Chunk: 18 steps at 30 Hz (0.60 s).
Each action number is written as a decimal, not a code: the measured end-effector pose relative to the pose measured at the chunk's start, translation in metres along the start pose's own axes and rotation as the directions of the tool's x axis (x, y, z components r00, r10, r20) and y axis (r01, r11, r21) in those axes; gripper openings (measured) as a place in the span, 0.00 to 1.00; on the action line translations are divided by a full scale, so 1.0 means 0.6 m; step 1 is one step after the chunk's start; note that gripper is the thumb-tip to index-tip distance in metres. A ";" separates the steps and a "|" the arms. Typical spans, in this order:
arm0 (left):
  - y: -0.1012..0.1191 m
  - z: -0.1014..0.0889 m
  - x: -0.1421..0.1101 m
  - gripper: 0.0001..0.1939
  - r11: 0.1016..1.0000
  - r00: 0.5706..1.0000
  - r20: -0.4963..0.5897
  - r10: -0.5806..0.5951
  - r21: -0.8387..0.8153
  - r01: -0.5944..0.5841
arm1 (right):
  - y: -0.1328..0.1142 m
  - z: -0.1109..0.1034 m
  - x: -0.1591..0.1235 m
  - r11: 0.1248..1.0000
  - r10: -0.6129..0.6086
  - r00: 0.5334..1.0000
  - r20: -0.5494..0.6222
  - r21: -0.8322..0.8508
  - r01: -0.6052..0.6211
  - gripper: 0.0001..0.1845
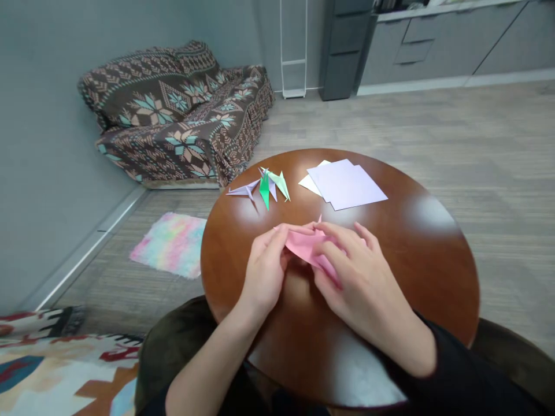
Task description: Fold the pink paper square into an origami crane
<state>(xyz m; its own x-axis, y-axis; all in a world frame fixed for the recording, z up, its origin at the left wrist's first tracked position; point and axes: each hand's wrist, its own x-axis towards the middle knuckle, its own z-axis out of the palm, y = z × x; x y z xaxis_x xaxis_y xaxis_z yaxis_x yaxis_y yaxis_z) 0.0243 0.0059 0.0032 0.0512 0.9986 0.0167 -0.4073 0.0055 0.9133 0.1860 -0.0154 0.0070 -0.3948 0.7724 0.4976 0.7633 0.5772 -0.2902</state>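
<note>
A partly folded sheet of pink origami paper [302,245] is held between both hands above the near half of the round table. My left hand [265,266] pinches its left end between thumb and fingers. Over the right part of the paper, my right hand [353,268] grips with bent fingers, which hide some of the folds. A thin pink point sticks up beyond the right fingertips. Farther off on the table lie several folded paper cranes [265,188] in lilac, green and pale green. Right of them is a stack of square lilac sheets [347,184].
The brown round table [416,271] has a glossy top. Beneath the lilac stack, a pale sheet [310,184] juts out. Past the table stand a patterned sofa [182,115] and grey cabinets [437,46]. A fluffy pastel rug [171,245] lies on the floor at left.
</note>
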 end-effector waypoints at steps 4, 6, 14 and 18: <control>-0.001 -0.004 -0.001 0.17 1.000 0.998 0.066 -0.009 0.015 0.008 | 0.018 -0.009 0.004 0.988 0.028 1.000 -0.003 0.151 -0.027 0.07; 0.000 -0.006 -0.003 0.19 0.999 0.994 0.111 -0.002 0.037 -0.002 | 0.025 -0.017 0.004 0.982 0.028 0.999 0.024 0.186 -0.032 0.07; 0.008 0.005 -0.018 0.18 0.980 0.935 0.347 0.076 0.146 -0.134 | 0.032 -0.047 0.012 0.926 0.137 0.989 0.053 0.348 -0.147 0.08; 0.007 0.006 -0.013 0.17 0.964 0.946 0.306 0.102 0.205 -0.171 | 0.034 -0.061 0.017 0.921 0.111 0.986 0.127 0.359 -0.149 0.09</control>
<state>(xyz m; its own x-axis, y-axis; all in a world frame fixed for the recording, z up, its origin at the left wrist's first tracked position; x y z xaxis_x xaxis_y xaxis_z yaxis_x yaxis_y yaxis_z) 0.0252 -0.0023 0.0084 0.2861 0.9292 0.2339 -0.2140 -0.1759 0.9608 0.2164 -0.0057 0.0360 -0.3695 0.8588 0.3549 0.5790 0.5115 -0.6350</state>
